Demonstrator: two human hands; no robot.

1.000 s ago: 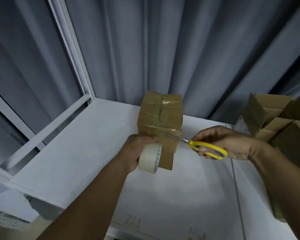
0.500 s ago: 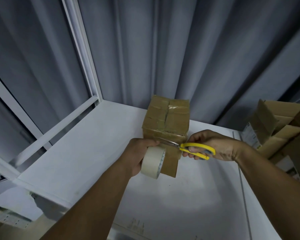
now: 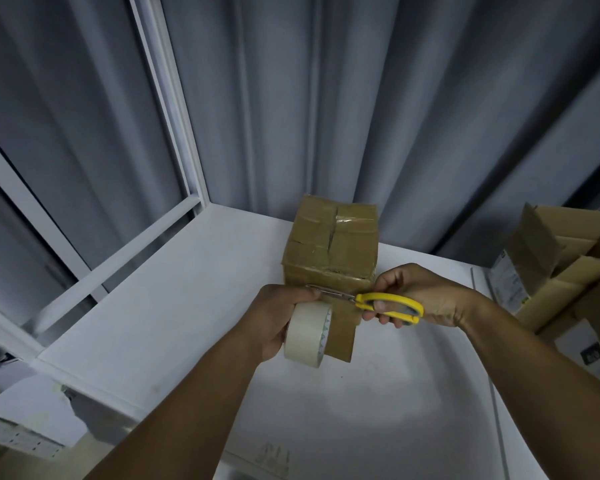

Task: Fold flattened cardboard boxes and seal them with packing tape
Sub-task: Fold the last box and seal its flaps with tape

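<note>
A small folded cardboard box (image 3: 331,244) stands upright on the white table (image 3: 174,306), its top flaps covered with clear tape. My left hand (image 3: 274,318) grips a roll of packing tape (image 3: 307,336) against the box's near face. My right hand (image 3: 420,296) holds yellow-handled scissors (image 3: 388,304). Their blades reach left across the box front, just above the roll, with the tips at my left thumb. Whether the blades touch the tape strip cannot be seen.
Several open and flattened cardboard boxes (image 3: 565,265) are piled at the right edge of the table. Grey curtains (image 3: 361,98) hang behind. A white metal frame (image 3: 167,109) rises at the back left corner, where the table ends.
My right hand has slid the scissors left, so the blades now span the box front up to my left hand. The left hand and roll stayed against the box.
</note>
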